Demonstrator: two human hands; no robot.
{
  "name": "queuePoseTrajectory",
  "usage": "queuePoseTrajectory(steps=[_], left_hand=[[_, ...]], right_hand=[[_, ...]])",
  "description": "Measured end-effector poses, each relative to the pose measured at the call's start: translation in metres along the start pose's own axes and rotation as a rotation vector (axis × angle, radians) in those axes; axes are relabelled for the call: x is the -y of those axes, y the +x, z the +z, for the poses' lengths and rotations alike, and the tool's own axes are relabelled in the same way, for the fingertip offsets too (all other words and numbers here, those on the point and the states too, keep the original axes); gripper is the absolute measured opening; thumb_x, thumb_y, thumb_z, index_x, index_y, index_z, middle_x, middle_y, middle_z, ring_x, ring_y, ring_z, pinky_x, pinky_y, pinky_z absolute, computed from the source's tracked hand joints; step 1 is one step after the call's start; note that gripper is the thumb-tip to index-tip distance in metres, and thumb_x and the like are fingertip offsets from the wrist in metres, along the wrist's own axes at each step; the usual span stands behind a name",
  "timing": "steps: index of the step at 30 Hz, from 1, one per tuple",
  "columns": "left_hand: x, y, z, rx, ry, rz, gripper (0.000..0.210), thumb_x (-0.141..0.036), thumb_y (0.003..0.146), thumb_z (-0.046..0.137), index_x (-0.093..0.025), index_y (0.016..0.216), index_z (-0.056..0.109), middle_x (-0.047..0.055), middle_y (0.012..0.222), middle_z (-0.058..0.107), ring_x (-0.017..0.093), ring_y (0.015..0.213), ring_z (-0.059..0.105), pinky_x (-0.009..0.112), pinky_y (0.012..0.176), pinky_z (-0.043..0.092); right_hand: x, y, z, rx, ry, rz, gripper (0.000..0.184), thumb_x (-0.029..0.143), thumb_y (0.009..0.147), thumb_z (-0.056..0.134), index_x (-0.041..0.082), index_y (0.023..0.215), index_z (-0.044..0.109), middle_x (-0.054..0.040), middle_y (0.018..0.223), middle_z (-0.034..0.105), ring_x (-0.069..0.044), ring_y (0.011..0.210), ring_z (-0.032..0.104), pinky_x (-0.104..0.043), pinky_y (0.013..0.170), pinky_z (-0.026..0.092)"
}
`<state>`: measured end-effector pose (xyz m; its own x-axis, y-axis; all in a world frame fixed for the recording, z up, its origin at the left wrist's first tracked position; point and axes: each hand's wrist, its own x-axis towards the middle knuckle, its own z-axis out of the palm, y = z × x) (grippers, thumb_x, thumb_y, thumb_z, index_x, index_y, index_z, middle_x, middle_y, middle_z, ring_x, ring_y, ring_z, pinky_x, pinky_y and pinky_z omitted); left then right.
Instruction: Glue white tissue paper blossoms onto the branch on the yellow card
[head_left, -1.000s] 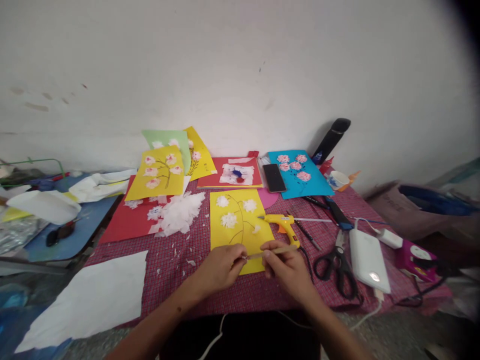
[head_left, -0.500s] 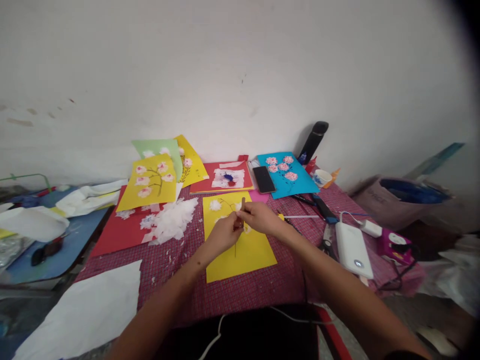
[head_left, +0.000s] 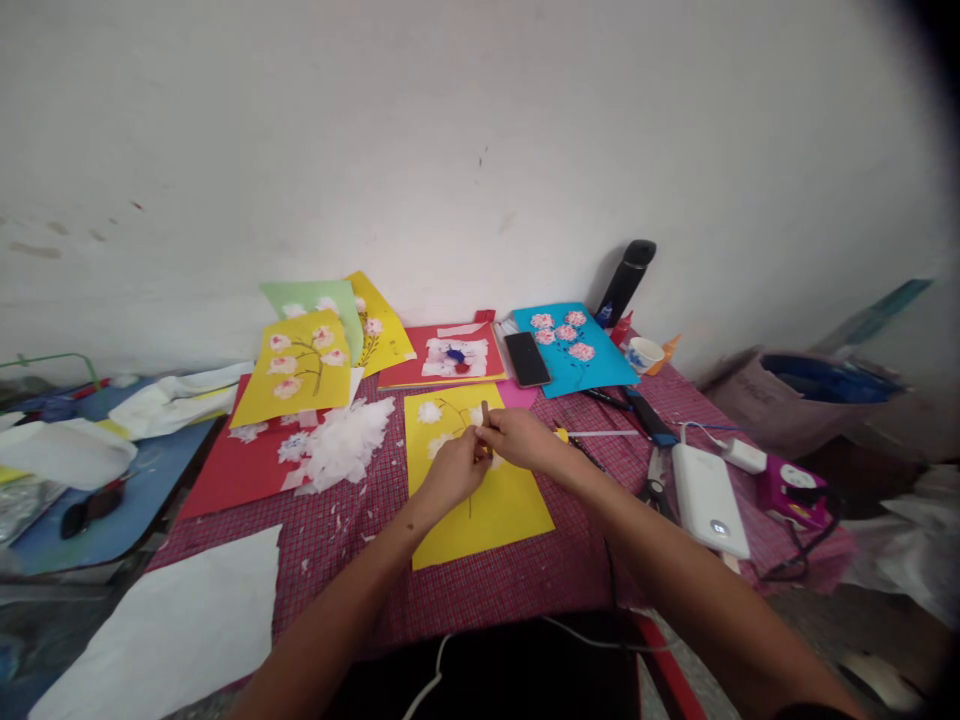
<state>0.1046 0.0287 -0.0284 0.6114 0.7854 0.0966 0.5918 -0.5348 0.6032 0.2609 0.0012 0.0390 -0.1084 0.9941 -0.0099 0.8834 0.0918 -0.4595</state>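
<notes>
Over the upper part of a yellow sheet (head_left: 480, 530), my left hand (head_left: 455, 468) and my right hand (head_left: 514, 438) meet with fingers closed. Between them is a slim brown stick (head_left: 485, 409), pen-like, with its upper end poking out above the right fingers. Its lower part is mostly hidden by my fingers, so its exact kind is unclear. The sheet carries thin brown branch lines and white tissue blossoms (head_left: 430, 412), some covered by my hands.
Left of the sheet lies a heap of white tissue pieces (head_left: 349, 445) on red paper (head_left: 225, 470). Finished-looking flower sheets (head_left: 296, 365) lean behind. To the right are a phone (head_left: 527, 359), a blue flower sheet (head_left: 600, 365), a cutter (head_left: 651, 418), scissors (head_left: 656, 480) and a white power bank (head_left: 709, 500).
Both hands stay together above the sheet. The left fingers have shifted slightly around the brown stick, and less of its lower part shows. The view has moved a little.
</notes>
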Motion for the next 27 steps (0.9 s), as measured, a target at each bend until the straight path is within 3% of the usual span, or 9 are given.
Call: queuePoseTrajectory(steps=[13, 27], left_hand=[[0.002, 0.0, 0.003, -0.016, -0.009, -0.01, 0.018, -0.018, 0.086, 0.058, -0.018, 0.104, 0.055, 0.006, 0.093, 0.073, 0.024, 0.088, 0.069, 0.031, 0.07, 0.047], [0.001, 0.001, 0.006, -0.021, 0.037, 0.015, 0.015, -0.015, 0.087, 0.052, -0.019, 0.101, 0.055, 0.006, 0.088, 0.071, 0.024, 0.082, 0.068, 0.03, 0.066, 0.044]], right_hand=[[-0.011, -0.001, 0.011, -0.015, 0.033, -0.014, 0.024, 0.029, 0.093, 0.055, 0.017, 0.077, 0.069, -0.0057, 0.075, 0.071, -0.014, 0.065, 0.06, -0.024, 0.054, 0.027], [-0.017, -0.01, 0.012, -0.113, 0.099, -0.051, 0.029, 0.032, 0.095, 0.052, 0.017, 0.074, 0.066, -0.0034, 0.07, 0.068, -0.013, 0.061, 0.057, -0.024, 0.053, 0.027]])
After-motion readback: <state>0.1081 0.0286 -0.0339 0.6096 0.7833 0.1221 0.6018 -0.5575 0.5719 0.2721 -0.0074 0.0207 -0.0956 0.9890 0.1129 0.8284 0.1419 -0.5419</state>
